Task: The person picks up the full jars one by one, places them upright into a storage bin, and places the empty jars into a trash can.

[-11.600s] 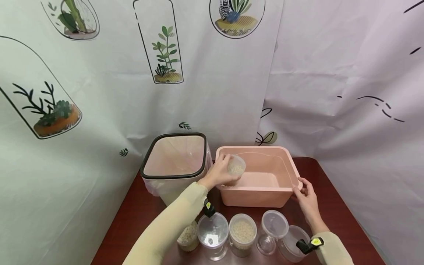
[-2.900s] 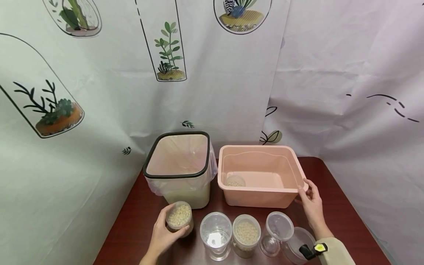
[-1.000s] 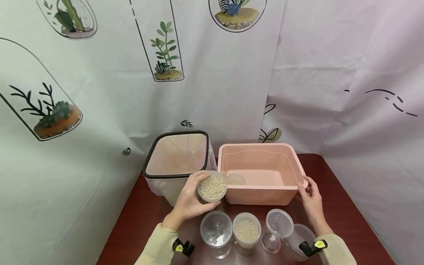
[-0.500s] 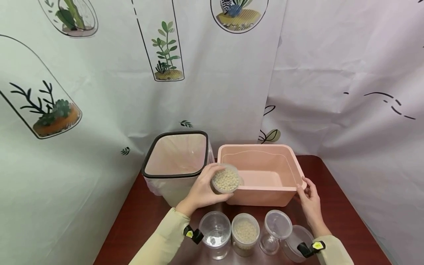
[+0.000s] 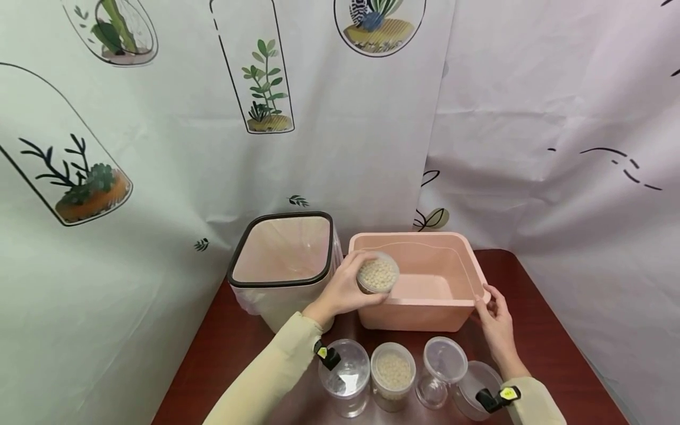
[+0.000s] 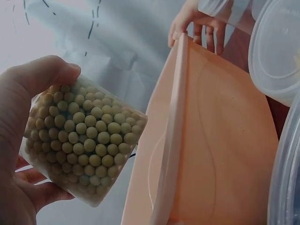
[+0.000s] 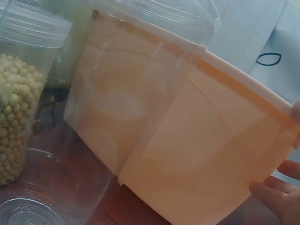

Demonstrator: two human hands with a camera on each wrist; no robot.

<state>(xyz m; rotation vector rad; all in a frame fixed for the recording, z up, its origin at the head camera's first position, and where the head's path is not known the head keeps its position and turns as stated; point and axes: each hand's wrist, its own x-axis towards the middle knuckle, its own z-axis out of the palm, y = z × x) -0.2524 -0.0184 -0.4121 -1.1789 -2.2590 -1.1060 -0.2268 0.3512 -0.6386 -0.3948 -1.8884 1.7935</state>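
My left hand (image 5: 342, 289) grips a clear plastic jar of soybeans (image 5: 379, 275), thumb on one side and fingers round the other. It holds the jar over the left front of the pink basin (image 5: 414, 319). In the left wrist view, the round pale beans (image 6: 89, 136) show through the jar's wall, and the jar looks tilted. My right hand (image 5: 496, 327) pinches the basin's front right corner at the rim; the left wrist view shows that hand (image 6: 199, 18) at the basin's far end. The basin's left front inside is hidden behind my left hand and the jar.
A pale bin (image 5: 292, 301) with a black rim and plastic liner stands left of the basin. Along the front are an empty-looking clear jar (image 5: 345, 378), another jar of soybeans (image 5: 393, 372), a stemmed clear jar (image 5: 445, 363) and a low clear tub (image 5: 475, 386).
My left hand has picked the soybean jar off the table at left and carried it up and right over the basin. A smaller-grained jar went into the basin earlier. The right hand stays on the rim.
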